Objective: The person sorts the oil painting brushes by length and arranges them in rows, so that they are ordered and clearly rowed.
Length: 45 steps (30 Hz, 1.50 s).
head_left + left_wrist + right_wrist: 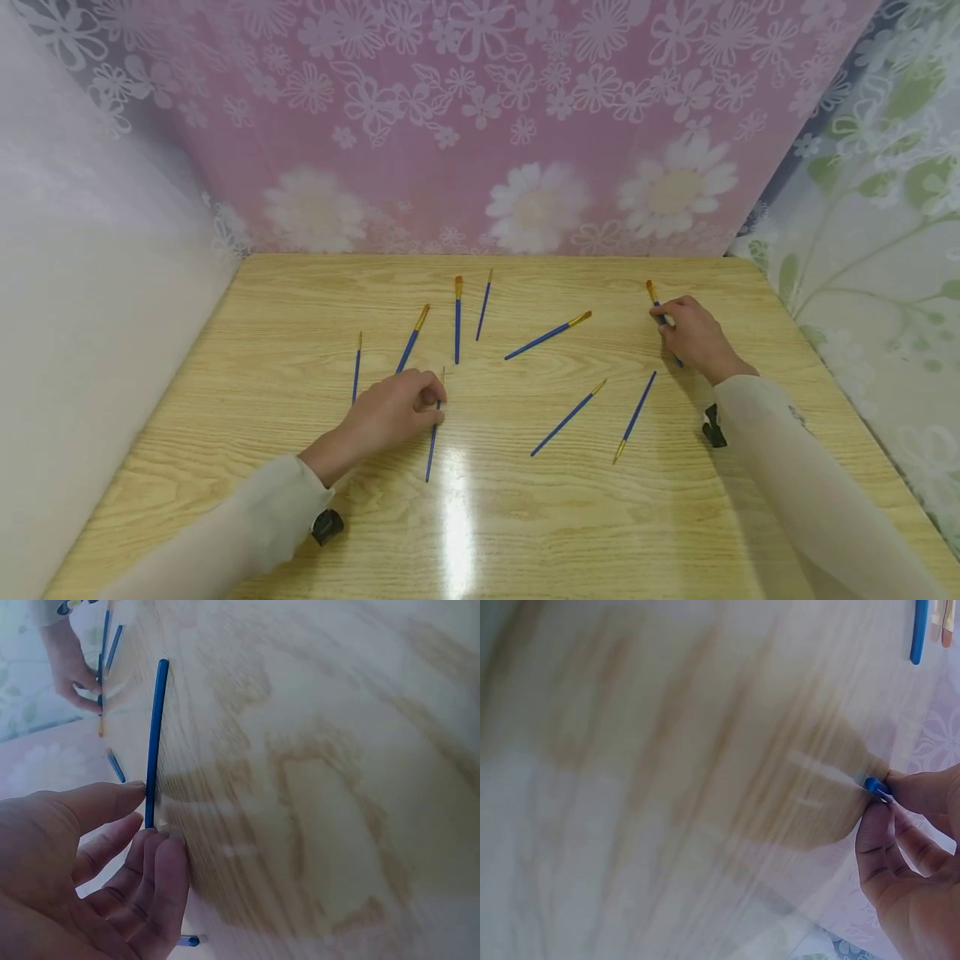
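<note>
In the head view my left hand [393, 408] pinches a thin paintbrush [431, 454] with a blue handle, left of the table's middle. The left wrist view has the thumb and fingertips on either side of that blue handle [157, 720]. At the far right my right hand [693, 333] pinches a flat paintbrush [652, 292] with brown bristles, its middle hidden behind the fingers. Its blue handle end [873, 784] pokes out between thumb and fingertips in the right wrist view. Just beyond the left hand lie a flat brush [412, 339] and a thin one [357, 367], both partly covered.
On the wood-grain table [262, 467] lie more blue-handled paintbrushes: an upright flat one [457, 325], a thin one [484, 308], a slanted flat one [547, 336], and two nearer brushes [566, 421] between the hands. A pink flowered cloth [450, 167] hangs behind the table.
</note>
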Available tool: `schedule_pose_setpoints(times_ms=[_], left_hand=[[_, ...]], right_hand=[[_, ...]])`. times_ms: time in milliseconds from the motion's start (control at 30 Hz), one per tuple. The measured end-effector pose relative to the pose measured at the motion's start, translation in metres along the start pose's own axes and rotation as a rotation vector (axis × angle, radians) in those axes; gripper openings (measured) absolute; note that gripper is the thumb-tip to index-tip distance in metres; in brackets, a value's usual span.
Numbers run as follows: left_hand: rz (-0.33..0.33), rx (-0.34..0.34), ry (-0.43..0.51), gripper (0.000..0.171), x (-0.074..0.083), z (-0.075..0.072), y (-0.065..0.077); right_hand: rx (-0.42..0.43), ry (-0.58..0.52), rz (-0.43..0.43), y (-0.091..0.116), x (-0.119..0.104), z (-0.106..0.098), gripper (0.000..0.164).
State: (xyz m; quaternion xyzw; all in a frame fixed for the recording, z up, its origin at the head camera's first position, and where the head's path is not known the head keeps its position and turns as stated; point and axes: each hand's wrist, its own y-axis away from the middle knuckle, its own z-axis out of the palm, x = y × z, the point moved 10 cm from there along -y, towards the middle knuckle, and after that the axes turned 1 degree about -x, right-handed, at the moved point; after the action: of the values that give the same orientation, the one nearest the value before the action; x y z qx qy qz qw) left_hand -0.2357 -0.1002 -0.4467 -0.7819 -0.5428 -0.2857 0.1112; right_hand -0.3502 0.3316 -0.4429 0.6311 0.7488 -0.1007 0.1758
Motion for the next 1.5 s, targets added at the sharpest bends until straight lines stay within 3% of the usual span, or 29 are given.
schedule_pose_setpoints(times_ms=[233, 500, 800, 1033, 1300, 1500], left_hand=[[0.025, 0.007, -0.063, 0.013, 0.009, 0.0, 0.002], [0.106, -0.017, -0.077, 0.026, 0.015, 0.006, 0.003], [0.264, 0.018, -0.086, 0.026, 0.025, 0.004, 0.002], [0.207, -0.004, -0.116, 0.018, 0.026, 0.004, 0.007], [0.209, 0.047, -0.155, 0.017, 0.03, 0.004, 0.01], [0.216, 0.068, -0.128, 0.018, 0.031, 0.002, 0.007]], right_hand=[[-0.005, 0.001, 0.007, 0.0, 0.0, 0.001, 0.04], [0.006, 0.009, 0.0, -0.001, -0.002, 0.0, 0.04], [0.013, 0.006, 0.002, -0.001, -0.002, -0.001, 0.04], [0.015, 0.013, 0.007, -0.001, -0.002, -0.002, 0.04], [0.021, 0.016, 0.007, 0.0, -0.002, -0.002, 0.039], [0.022, 0.017, 0.008, 0.0, -0.002, -0.001, 0.039]])
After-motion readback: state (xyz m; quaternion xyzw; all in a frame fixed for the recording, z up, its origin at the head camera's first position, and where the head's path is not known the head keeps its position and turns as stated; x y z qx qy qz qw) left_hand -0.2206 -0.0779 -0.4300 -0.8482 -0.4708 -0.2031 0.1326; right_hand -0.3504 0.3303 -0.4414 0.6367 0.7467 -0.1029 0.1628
